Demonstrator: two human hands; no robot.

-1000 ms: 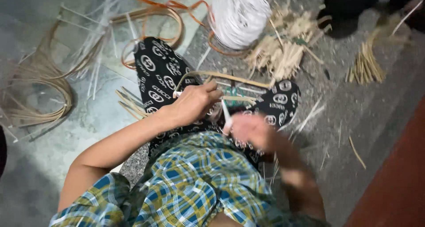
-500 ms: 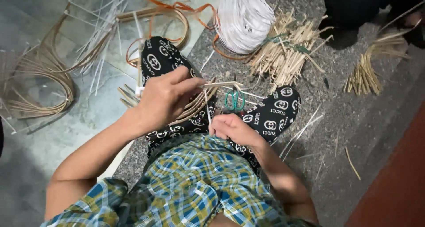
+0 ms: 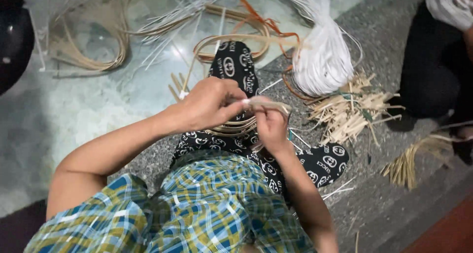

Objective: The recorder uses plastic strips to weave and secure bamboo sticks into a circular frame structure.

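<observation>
Cane strip [image 3: 263,104], thin and pale, sits pinched between both hands just above the person's lap, over the black patterned trousers [image 3: 236,68]. The left hand [image 3: 209,105] closes its fingers around one end, and the right hand [image 3: 270,127] grips the other end from below, so the 2 hands sit close together, almost touching, both clamped on the same strip. Under them a small bundle of curved strips [image 3: 231,129] rests across the knee.

To work the strip well here, I judge it best to keep both grips near each other so it bends without kinking, and to keep it flat between the fingertips so it does not twist or split.

Around the lap: a white bundle of cord [image 3: 322,60] lies on the grey stone floor [image 3: 384,203] just beyond the hands, with an orange strip [image 3: 268,23] looping beside it. A heap of short offcuts [image 3: 347,112] lies to the right of it, and a second smaller heap [image 3: 404,166] lies farther right. Coils of long cane [image 3: 88,51] lie well apart on the left. No packages, labels or signs show on the floor; the only printing is the white repeated motif on the trousers. Another person in dark clothes [image 3: 433,60] sits at the upper right
</observation>
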